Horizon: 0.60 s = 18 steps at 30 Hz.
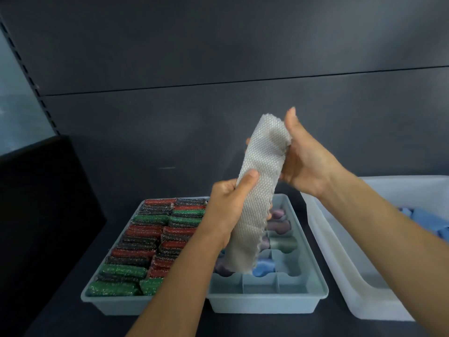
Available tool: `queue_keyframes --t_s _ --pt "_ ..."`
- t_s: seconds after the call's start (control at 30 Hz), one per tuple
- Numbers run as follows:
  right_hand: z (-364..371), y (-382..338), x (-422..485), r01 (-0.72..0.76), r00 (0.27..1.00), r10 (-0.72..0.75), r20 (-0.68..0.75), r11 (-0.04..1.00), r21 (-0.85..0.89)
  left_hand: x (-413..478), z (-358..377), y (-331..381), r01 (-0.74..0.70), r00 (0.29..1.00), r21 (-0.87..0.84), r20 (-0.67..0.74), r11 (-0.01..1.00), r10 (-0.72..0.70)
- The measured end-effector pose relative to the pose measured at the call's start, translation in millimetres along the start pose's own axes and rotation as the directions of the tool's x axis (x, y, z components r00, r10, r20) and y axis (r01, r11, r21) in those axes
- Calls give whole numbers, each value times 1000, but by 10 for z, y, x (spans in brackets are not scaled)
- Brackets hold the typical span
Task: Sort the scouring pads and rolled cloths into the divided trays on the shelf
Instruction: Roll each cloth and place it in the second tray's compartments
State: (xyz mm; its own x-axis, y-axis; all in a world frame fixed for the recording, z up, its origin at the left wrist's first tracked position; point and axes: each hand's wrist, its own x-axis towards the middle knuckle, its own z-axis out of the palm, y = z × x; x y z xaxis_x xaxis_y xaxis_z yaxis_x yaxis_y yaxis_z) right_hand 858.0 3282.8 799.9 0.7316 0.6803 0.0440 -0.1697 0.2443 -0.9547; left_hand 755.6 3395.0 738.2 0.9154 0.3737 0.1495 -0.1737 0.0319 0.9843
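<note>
A long grey waffle-textured cloth hangs folded lengthwise above the trays. My left hand grips its lower middle with the thumb on top. My right hand holds its upper end. Below, the left tray is packed with rows of red, green and black glittery scouring pads. The divided tray beside it holds rolled cloths in purple, green and blue in its far compartments; its front compartments are bare. My arms and the cloth hide part of both trays.
A larger white bin at the right holds loose blue cloths. All containers sit on a dark shelf with a dark back panel. A black box or panel stands at the left.
</note>
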Motion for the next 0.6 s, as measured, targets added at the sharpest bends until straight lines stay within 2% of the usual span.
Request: queue_keyframes --t_s 0.07,0.17,0.23,0.37,0.47,0.6 --pt "-3 109 -22 -20 1000 21 12 996 -83 -6 7 -4 -17 1000 -5 -24 1000 17" --pt "9 136 18 13 987 -30 -158 994 -111 -23 0 -40 -15 1000 12 14 1000 15" --pt "-10 65 69 32 975 -52 -217 995 -95 -39 -46 -91 14 997 61 79 998 -19" --pt "-64 -79 159 13 982 -36 -184 992 -127 -50 -206 -241 194 953 137 210 971 -220" --pt "-124 -120 219 20 978 -54 -204 986 -165 -49 -307 -338 319 910 171 218 932 -352" --pt "-199 -69 257 101 963 -139 -233 981 -168 -45 -356 -410 429 864 180 203 885 -460"
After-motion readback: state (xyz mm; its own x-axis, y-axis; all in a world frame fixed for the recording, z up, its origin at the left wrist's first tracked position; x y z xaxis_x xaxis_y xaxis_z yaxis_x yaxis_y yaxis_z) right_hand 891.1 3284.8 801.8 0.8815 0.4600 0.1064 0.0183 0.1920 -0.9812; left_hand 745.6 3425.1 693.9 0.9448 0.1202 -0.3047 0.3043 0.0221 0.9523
